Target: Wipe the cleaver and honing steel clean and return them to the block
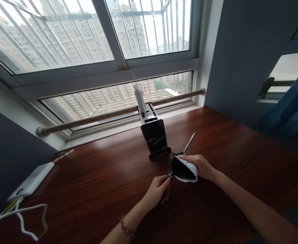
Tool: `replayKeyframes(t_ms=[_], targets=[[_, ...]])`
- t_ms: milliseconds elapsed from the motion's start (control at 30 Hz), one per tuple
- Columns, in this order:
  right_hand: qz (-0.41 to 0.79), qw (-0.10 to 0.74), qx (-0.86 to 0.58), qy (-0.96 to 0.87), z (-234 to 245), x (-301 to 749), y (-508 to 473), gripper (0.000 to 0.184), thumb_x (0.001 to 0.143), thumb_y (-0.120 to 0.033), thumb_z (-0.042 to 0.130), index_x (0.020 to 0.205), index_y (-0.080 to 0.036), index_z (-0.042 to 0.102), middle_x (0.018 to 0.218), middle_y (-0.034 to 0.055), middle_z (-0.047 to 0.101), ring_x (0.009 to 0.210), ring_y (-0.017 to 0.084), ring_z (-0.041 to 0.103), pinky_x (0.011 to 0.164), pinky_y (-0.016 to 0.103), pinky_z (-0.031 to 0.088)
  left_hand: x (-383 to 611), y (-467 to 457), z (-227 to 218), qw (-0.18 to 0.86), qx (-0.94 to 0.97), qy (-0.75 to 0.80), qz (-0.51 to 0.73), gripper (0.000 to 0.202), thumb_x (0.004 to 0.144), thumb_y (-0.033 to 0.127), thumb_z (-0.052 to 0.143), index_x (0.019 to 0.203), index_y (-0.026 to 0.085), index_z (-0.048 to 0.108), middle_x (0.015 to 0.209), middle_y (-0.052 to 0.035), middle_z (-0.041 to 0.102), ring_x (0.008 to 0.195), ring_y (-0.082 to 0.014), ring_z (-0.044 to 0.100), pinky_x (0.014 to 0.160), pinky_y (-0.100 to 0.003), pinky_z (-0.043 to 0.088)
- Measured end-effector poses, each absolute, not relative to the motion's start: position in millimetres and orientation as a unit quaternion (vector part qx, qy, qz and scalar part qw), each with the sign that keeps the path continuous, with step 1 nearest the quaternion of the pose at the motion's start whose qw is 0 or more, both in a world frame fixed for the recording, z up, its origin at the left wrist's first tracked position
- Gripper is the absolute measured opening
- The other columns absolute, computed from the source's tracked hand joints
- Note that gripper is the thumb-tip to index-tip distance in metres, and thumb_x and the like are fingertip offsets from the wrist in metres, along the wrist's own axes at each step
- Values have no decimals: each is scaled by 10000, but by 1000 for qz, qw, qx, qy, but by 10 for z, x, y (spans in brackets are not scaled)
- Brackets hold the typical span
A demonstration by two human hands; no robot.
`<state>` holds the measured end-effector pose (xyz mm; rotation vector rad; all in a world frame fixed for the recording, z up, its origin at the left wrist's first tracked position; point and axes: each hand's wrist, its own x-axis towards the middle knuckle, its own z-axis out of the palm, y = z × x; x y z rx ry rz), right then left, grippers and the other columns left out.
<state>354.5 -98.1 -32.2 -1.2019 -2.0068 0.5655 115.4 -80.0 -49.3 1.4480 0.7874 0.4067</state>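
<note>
My left hand point(158, 190) is closed round the handle end of a slim metal knife or rod point(189, 143) that points up and away over the wooden table point(93, 183). My right hand point(202, 166) is closed on a folded black and white cloth point(184, 170), which wraps round the middle of the blade. Just behind the hands stands a black knife block point(154, 134), upright, with a white-handled item point(139, 96) sticking out of its top.
A white power bank point(30, 181) with a white cable point(24, 217) lies at the table's left edge. A wooden rail point(108, 114) runs along the barred window behind. A grey wall and blue curtain point(291, 112) stand at the right.
</note>
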Motion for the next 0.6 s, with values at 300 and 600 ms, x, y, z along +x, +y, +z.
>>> replayKeyframes(t_ms=[300,600], targets=[[91,501,-618,-599,-361,4081,-833,412,821,-218,469,1226,-194,539,1057,71,636,943,242,603,748,287,459,1146,-810,-507,660,648,342,165,365,879,460,421,683,153,430,411,55,433,284,-44,335,275,-161,182],[314,682,-611,-251,-446,4011,-685,397,596,-420,722,861,-146,608,841,70,637,662,197,574,444,252,446,1132,-805,-560,663,649,330,172,357,879,460,421,701,152,436,444,53,438,298,-47,351,270,-162,205]])
